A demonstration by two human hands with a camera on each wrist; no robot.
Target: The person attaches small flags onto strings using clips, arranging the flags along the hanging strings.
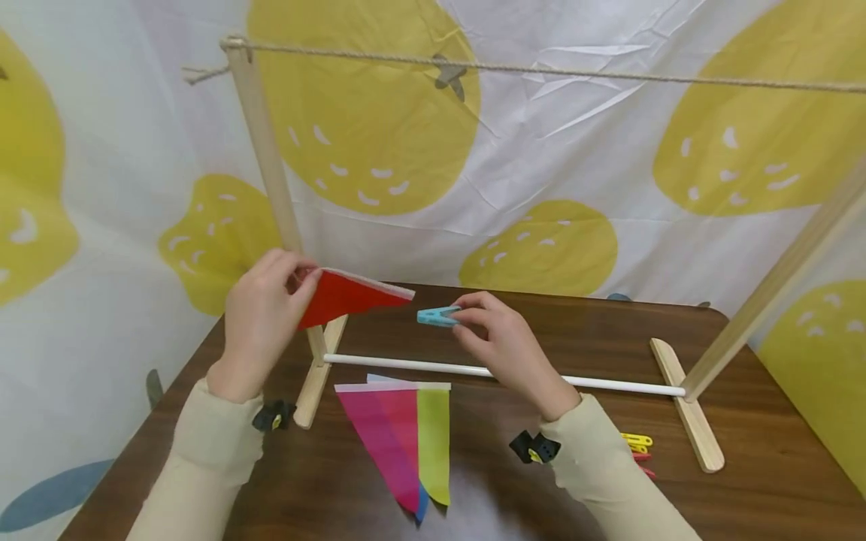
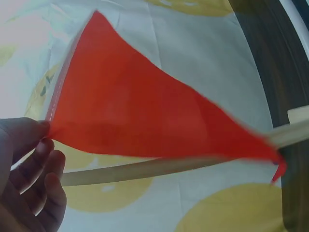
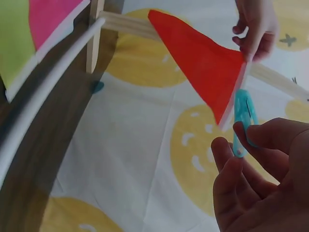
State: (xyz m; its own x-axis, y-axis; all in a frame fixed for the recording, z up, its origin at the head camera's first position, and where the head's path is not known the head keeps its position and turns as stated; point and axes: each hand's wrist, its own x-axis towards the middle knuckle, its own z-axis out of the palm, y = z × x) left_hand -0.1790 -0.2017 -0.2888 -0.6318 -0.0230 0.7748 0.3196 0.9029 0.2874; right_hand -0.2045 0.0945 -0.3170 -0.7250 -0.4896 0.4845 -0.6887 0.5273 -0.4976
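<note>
A red triangular pennant [image 1: 345, 299] with a white top edge hangs from my left hand [image 1: 264, 308], which pinches one top corner between thumb and forefinger. In the left wrist view the pennant [image 2: 140, 106] spreads out, its tip trailing to the right. My right hand [image 1: 504, 342] holds a light-blue clothespin [image 1: 438, 316] between thumb and fingers, just right of the pennant's free corner. In the head view a small gap parts the two. Above both hands a twine line [image 1: 582, 73] runs from a wooden post [image 1: 260, 143], with nothing hung on its visible stretch.
Magenta [image 1: 379, 436] and yellow-green [image 1: 434, 443] pennants lie overlapping on the dark wood table [image 1: 298, 481], a blue one partly beneath. Yellow clothespins [image 1: 637, 442] and red ones lie by the right sleeve. A white rod [image 1: 406, 364] joins the wooden feet; a right post [image 1: 778, 278] slants up.
</note>
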